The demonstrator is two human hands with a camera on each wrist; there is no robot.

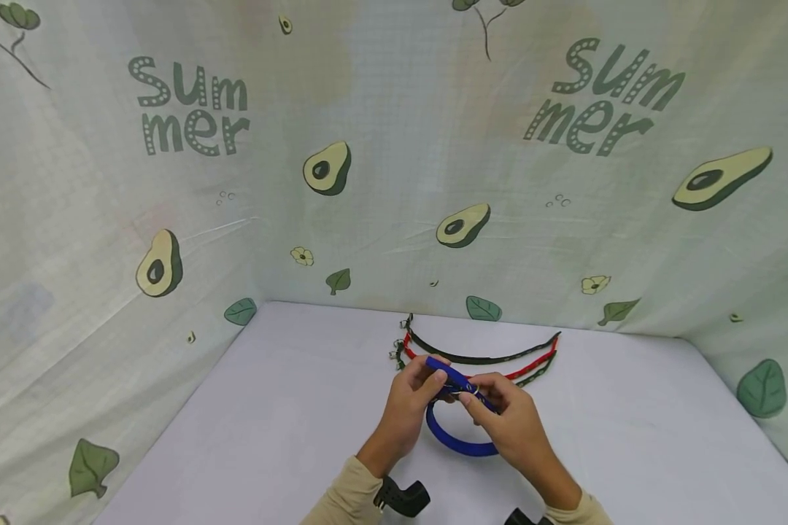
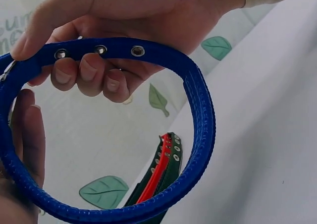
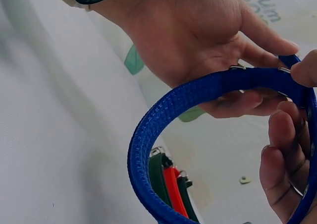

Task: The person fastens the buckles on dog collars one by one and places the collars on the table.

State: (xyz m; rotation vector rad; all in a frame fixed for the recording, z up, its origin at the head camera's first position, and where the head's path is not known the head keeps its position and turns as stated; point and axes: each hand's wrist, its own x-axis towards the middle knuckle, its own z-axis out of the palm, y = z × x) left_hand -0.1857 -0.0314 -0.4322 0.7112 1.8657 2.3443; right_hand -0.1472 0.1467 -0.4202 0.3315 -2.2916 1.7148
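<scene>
A blue pet collar [image 1: 462, 446] is held up over the white table, bent into a loop. My left hand [image 1: 403, 412] pinches its strap between thumb and fingers, near metal eyelets [image 2: 137, 51] that show in the left wrist view. Opposite it, my right hand [image 1: 517, 423] grips the collar close to its metal buckle [image 3: 285, 70], thumb and fingers on the band. Both hands' fingertips meet around the overlapping part, and the buckle is partly hidden by them. The loop hangs below the hands.
Behind the hands, two dark green collars and a red collar [image 1: 541, 361] lie stretched side by side on the white table [image 1: 289, 408], metal fittings at their left ends. A printed cloth [image 1: 394, 109] with avocados and leaves hangs around the back and sides.
</scene>
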